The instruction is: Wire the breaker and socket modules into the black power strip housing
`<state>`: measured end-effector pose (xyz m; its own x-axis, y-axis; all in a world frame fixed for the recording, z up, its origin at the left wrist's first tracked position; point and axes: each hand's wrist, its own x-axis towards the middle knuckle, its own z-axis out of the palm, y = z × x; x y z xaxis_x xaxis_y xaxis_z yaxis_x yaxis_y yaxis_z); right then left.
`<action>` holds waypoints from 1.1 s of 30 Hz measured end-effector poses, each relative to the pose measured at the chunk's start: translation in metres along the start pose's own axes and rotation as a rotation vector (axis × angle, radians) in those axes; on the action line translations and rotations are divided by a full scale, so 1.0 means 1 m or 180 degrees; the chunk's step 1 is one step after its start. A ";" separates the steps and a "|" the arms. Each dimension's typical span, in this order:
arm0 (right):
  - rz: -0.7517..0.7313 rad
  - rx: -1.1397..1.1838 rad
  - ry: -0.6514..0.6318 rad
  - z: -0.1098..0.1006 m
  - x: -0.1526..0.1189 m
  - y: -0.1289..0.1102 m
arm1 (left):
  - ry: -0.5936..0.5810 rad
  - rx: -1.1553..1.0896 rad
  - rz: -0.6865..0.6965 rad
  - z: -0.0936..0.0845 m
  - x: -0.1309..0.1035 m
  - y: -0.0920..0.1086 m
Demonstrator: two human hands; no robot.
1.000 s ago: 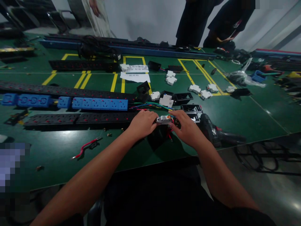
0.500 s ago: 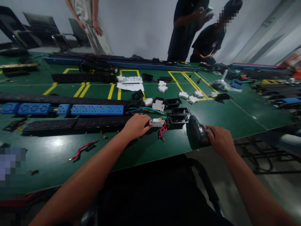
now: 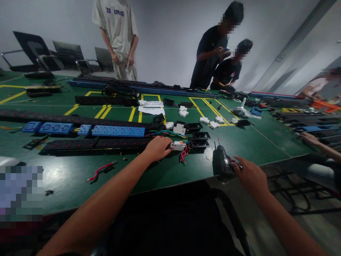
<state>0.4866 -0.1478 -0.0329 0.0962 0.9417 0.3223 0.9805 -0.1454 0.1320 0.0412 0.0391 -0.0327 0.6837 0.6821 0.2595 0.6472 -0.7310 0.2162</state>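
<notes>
My left hand (image 3: 157, 148) is closed, its fingertips pinching a small white circuit breaker (image 3: 178, 145) with an orange switch. Red wires (image 3: 183, 155) hang from the breaker near the end of a black socket strip (image 3: 119, 143). Just right of it are black rectangular frames (image 3: 200, 143). At the table's front edge my right hand (image 3: 252, 176) is closed round the handle of a dark power drill (image 3: 223, 160), whose bit points away from me. The handle is mostly hidden by the fingers.
Blue socket blocks (image 3: 118, 131) lie behind the black strip. Several white breakers (image 3: 204, 120) and paper slips (image 3: 151, 111) are farther back. A loose red wire (image 3: 99, 172) and small screws lie in front. Other people stand across the table; a person's hand (image 3: 309, 138) is at right.
The view has tipped upward. The drill in my right hand has shifted slightly right and nearer to me, away from the black frames. My left hand stays on the circuit breaker.
</notes>
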 end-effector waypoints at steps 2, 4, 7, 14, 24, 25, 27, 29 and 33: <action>-0.0213 0.0125 -0.0031 0.003 -0.008 -0.002 | -0.0017 0.0019 -0.0007 0.000 0.000 0.000; -0.0439 0.0263 0.0000 0.008 -0.014 -0.001 | -0.0046 0.0021 -0.0003 0.000 -0.001 0.000; -0.0792 0.0450 -0.0039 0.018 -0.016 0.009 | -0.0070 -0.0004 0.0007 0.000 -0.001 0.000; -0.0735 0.0610 -0.0274 0.021 -0.007 0.015 | -0.0064 0.0096 -0.0116 0.001 -0.002 0.002; -0.0898 0.1354 -0.0051 -0.039 -0.029 -0.014 | -0.0033 0.0197 0.0026 -0.001 -0.003 0.003; -0.0929 0.1529 -0.0050 -0.049 -0.022 -0.018 | -0.0017 0.0200 0.0029 -0.001 -0.003 0.003; -0.0993 0.1812 -0.0169 -0.072 -0.003 -0.028 | -0.0004 0.0202 0.0020 -0.001 -0.003 0.003; -0.1039 0.2086 -0.0380 -0.096 0.020 -0.044 | -0.0025 0.0200 0.0001 -0.001 -0.003 0.002; -0.1007 0.2336 -0.0760 -0.142 0.062 -0.089 | -0.0059 0.0214 0.0023 -0.002 -0.004 0.001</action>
<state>0.3808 -0.1192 0.1086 -0.2499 0.9559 0.1542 0.8220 0.2936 -0.4880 0.0387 0.0358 -0.0318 0.6940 0.6776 0.2434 0.6631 -0.7333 0.1505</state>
